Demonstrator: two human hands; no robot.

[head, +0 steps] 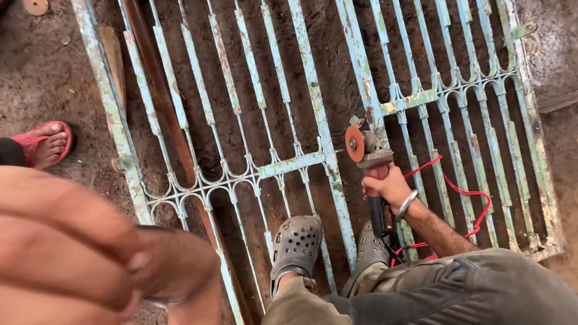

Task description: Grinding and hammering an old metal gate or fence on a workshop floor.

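Observation:
My right hand (pixel 390 188), with a metal bangle on the wrist, grips the handle of an angle grinder (pixel 368 155). The grinder's orange disc (pixel 354 143) rests against an upright bar of a rusty, pale blue metal gate (pixel 301 162) that lies flat on the dirt ground. My left hand (pixel 78 253) is very near the camera at the lower left. It is blurred, its fingers are bunched together, and nothing can be made out in it. A red cable (pixel 475 198) loops from the grinder across the gate bars.
My feet in grey clogs (pixel 296 244) stand on the gate's lower bars. Another person's foot in a red sandal (pixel 48 144) stands on the dirt at the left. A wooden plank (pixel 162 96) lies under the gate's left half.

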